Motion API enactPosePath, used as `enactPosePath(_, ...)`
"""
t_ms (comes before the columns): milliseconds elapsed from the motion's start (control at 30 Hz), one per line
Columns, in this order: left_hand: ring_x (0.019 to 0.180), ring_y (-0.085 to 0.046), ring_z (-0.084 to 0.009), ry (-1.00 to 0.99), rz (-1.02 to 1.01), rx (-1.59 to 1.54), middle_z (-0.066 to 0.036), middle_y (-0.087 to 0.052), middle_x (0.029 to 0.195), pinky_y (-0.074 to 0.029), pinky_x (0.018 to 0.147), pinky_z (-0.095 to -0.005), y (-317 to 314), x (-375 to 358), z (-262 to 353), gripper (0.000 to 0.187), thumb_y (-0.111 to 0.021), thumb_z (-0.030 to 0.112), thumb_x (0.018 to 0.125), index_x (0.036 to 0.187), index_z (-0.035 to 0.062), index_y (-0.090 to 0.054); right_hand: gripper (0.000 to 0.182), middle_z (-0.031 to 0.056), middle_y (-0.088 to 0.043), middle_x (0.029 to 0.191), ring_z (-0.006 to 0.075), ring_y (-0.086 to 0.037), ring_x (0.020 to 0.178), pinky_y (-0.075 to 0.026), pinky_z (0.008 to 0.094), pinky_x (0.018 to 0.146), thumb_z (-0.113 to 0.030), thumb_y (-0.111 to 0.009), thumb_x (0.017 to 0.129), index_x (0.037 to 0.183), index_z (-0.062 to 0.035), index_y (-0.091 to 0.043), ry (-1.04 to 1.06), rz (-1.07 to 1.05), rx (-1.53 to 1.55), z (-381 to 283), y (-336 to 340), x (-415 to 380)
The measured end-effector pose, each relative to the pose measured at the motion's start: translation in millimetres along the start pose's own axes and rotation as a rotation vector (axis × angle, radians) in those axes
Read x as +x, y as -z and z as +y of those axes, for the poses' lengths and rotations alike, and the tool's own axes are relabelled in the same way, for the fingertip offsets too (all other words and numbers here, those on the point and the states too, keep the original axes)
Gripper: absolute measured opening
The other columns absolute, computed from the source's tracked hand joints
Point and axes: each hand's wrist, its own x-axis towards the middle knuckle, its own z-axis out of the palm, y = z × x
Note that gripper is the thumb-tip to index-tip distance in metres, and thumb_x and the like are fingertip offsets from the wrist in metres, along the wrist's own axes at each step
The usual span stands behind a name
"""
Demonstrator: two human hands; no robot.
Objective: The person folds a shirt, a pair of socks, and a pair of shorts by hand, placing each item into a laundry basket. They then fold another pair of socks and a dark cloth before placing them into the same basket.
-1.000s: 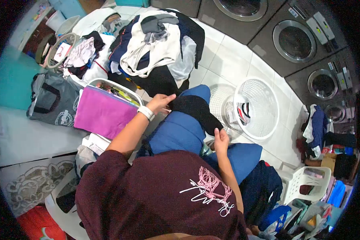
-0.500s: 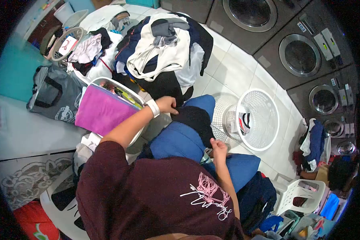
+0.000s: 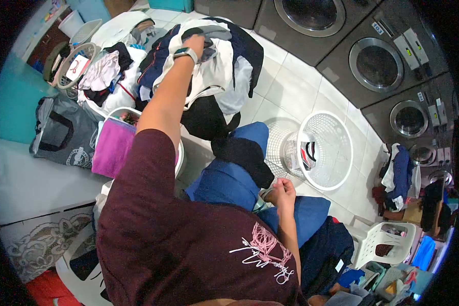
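My left hand (image 3: pixel 197 47), with a watch on its wrist, reaches onto a heap of laundry. It touches the grey cloth (image 3: pixel 215 32) on top of a white garment (image 3: pixel 217 71); its fingers are mostly hidden, beside a dark fold. A black cloth (image 3: pixel 244 157) lies spread across my thigh in blue trousers (image 3: pixel 224 182). Close to that cloth's lower corner is my right hand (image 3: pixel 284 193), its fingers curled together with nothing visible in them. Black fabric (image 3: pixel 206 120) hangs from the heap's near side.
A white perforated basket (image 3: pixel 348 158) stands on the tiled floor (image 3: pixel 275 94), right of my knee. Front-loading machines (image 3: pixel 375 64) line the right. On the left are a grey bag (image 3: pixel 61 135), a purple cloth (image 3: pixel 113 145) over a container, and another clothes pile (image 3: pixel 102 74).
My left hand has let go of the black cloth and moved up and forward to the heap. The right hand has come slightly away from the cloth, which stays on my thigh.
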Motion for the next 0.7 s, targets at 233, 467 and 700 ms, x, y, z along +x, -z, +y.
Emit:
enactPosePath(233, 0.080, -0.060, -0.0318, -0.010, 0.372, -0.362, -0.019, -0.061, 0.086, -0.047, 0.073, -0.0365, 128, 3, -6, 0.035, -0.060, 0.027, 0.067, 0.092, 0.0023, -0.061, 0.014, 0.0018, -0.057, 0.078, 0.0077, -0.050, 0.072, -0.037, 0.0202, 0.065, -0.017, -0.056, 0.085, 0.090, -0.0037, -0.057, 0.049, 0.014, 0.027, -13, 3, 3)
enactPosePath(467, 0.072, -0.054, -0.0085, -0.383, -0.167, -1.214, -0.003, -0.061, 0.082, -0.044, 0.064, -0.0235, 223, -57, 99, 0.028, -0.057, 0.015, 0.073, 0.096, -0.0001, -0.058, 0.017, 0.0027, -0.059, 0.086, 0.0105, -0.054, 0.080, -0.040, 0.0225, 0.069, -0.017, -0.058, 0.084, 0.095, -0.0034, -0.057, 0.155, -0.103, 0.087, -73, -16, -2)
enactPosePath(700, 0.083, -0.052, -0.0081, -0.574, -0.846, -1.489, -0.001, -0.060, 0.093, -0.041, 0.076, -0.0211, 202, -172, 239, 0.036, -0.047, 0.006, 0.071, 0.105, 0.0003, -0.055, 0.070, 0.0076, -0.040, 0.125, 0.0166, -0.049, 0.105, -0.044, 0.0328, 0.084, -0.036, -0.062, 0.080, 0.131, -0.0036, -0.028, 0.428, -0.554, 0.644, -154, -27, -33)
